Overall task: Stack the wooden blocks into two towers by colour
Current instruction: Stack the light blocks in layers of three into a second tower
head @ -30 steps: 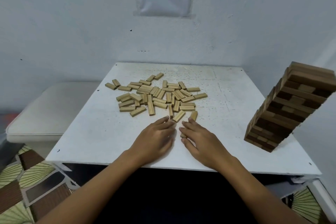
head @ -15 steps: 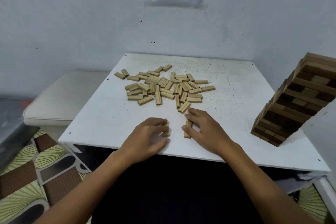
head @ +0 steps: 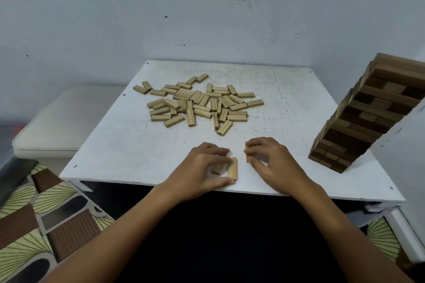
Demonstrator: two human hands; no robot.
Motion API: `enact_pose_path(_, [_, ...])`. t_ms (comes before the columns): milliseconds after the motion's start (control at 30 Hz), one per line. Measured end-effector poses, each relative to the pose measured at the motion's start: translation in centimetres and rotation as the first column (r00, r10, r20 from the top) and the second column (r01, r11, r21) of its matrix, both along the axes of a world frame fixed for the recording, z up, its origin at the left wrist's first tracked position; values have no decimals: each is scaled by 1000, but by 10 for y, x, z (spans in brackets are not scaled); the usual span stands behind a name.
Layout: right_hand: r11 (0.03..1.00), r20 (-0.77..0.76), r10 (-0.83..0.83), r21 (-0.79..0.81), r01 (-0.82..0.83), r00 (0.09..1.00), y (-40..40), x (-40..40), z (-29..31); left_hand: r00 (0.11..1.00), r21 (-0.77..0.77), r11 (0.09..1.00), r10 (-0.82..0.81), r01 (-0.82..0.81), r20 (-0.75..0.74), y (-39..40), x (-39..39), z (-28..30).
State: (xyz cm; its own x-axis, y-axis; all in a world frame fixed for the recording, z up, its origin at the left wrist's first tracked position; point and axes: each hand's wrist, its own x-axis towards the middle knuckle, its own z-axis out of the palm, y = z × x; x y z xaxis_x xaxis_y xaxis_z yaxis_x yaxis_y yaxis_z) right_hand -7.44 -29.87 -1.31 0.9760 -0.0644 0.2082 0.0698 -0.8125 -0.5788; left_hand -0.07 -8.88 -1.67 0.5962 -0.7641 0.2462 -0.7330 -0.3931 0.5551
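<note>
Both hands have drawn back toward the near edge of the speckled white bench (head: 128,145). Left hand (head: 202,167) pinches a pale rectangular wooden block (head: 233,167) lying flat; right hand (head: 273,163) curls over another, mostly hidden. Loose light blocks (head: 197,103) lie scattered beyond; a layered tower (head: 368,119) of darker and paler blocks stands right. No writing is legible.

Matt wooden blocks (head: 197,103), speckled table (head: 287,99)
</note>
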Motion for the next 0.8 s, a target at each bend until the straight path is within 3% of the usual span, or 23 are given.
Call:
enact_pose_path(233, [995,-43,97,40,-95,994,7,-11,8,999,-82,996,47,-46,2,-12,2,0])
enact_pose_path(533, [987,-167,80,154,-54,983,-2,-12,19,977,98,992,-57,79,-205,18,31,18])
enact_pose_path(700, [990,-232,71,138,-39,970,5,-6,10,983,23,996,-86,91,-162,20,33,8])
enact_pose_path(800, [985,-191,87,162,-56,978,12,-5,8,994,-15,999,-46,44,-97,15,27,4])
